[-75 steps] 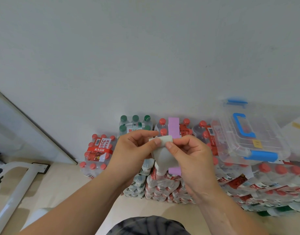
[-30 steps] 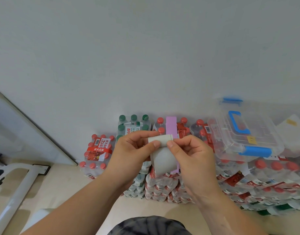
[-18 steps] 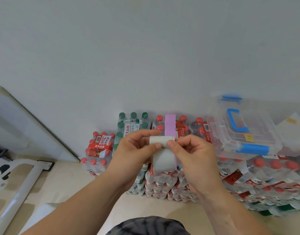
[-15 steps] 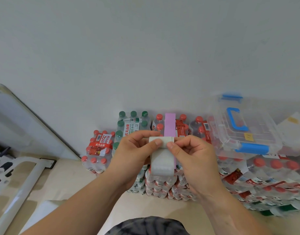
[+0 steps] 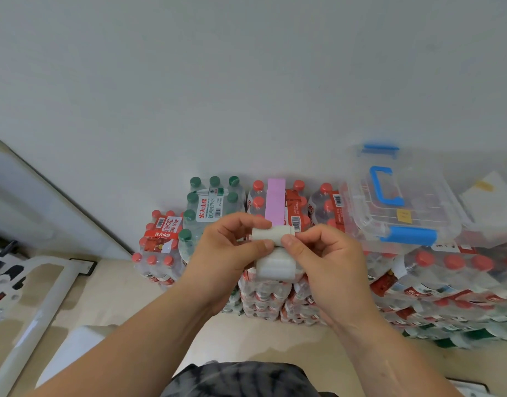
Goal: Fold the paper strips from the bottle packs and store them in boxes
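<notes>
A white paper strip (image 5: 272, 253) is held up in front of me, its top end folded over into a thick band and its lower end hanging loose. My left hand (image 5: 229, 253) pinches the fold from the left with thumb and fingers. My right hand (image 5: 324, 256) pinches it from the right. Behind them a pink paper strip (image 5: 275, 200) lies along the top of a red-capped bottle pack (image 5: 296, 202). A clear plastic box (image 5: 401, 202) with blue handle and latches stands closed on the packs at the right.
Shrink-wrapped bottle packs are stacked against the wall, a green-capped pack (image 5: 212, 202) and a lower red-capped pack (image 5: 160, 242) at the left. A white metal frame (image 5: 40, 305) stands on the floor at the left. White paper (image 5: 496, 199) lies at the far right.
The folded band at the top of the white strip has grown thicker and the hanging end shorter. Both hands have kept their pinch and stayed in place.
</notes>
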A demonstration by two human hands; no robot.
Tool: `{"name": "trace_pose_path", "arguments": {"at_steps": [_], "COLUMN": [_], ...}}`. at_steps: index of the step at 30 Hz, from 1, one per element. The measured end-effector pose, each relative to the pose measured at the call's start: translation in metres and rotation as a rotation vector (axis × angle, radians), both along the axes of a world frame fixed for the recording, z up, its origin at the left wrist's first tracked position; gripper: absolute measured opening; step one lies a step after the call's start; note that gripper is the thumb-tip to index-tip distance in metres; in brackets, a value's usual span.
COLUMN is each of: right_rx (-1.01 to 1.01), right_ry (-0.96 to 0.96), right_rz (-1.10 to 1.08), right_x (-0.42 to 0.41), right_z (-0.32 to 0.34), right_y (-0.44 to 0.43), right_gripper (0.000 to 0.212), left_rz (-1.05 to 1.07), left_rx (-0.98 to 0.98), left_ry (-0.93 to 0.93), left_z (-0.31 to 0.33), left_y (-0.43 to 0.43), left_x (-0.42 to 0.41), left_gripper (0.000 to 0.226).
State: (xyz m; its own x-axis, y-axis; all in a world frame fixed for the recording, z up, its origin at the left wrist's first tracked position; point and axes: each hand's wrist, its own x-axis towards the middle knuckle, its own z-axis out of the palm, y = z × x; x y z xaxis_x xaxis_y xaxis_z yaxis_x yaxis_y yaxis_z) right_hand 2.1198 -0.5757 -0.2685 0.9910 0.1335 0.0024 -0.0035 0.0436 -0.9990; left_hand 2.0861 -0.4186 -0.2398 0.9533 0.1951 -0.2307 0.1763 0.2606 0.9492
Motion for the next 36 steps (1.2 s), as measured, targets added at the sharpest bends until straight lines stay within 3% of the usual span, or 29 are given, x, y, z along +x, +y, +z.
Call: {"name": "trace_pose_path", "arguments": {"at_steps": [2,5,10,13,20,27,33,36], "right_rx": [0.023,0.022,0.026,0.02,-0.207,-0.306,-0.298,-0.193], "right_ry": [0.007,0.018,0.08,0.1,-0.048,-0.064,-0.042,0.005], "right_rz": [-0.005,-0.019,-0.005,-0.041,-0.152,-0.229,-0.258,-0.236], "right_x": [-0.001,0.0,0.005,0.008,0.018,0.035,0.051,0.054], "right_z": [-0.001,-0.001,0.002,0.007,0.013,0.022,0.022,0.026], "right_y": [-0.002,-0.002,0.002,0.01,0.038,0.082,0.098,0.103], "right_gripper": [0.012,0.009,0.005,0.017,0.013,0.015,0.018,0.008], "left_rz": [-0.01,-0.018,-0.029,-0.04,-0.103,-0.233,-0.373,-0.4], "left_rx": [-0.018,0.019,0.081,0.069,0.106,0.194,0.243,0.144], "left_ry": [0.002,0.047,0.054,0.028,-0.043,-0.116,-0.13,-0.121], "left_z": [0.0,-0.002,-0.005,-0.008,-0.008,-0.009,-0.014,-0.016], "left_y": [-0.001,0.0,0.009,0.016,0.041,0.083,0.105,0.112], "left_x": [0.001,0.004,0.015,0.024,0.048,0.075,0.099,0.109], "left_gripper": [0.02,0.03,0.018,0.022,0.03,0.03,0.028,0.028]}}
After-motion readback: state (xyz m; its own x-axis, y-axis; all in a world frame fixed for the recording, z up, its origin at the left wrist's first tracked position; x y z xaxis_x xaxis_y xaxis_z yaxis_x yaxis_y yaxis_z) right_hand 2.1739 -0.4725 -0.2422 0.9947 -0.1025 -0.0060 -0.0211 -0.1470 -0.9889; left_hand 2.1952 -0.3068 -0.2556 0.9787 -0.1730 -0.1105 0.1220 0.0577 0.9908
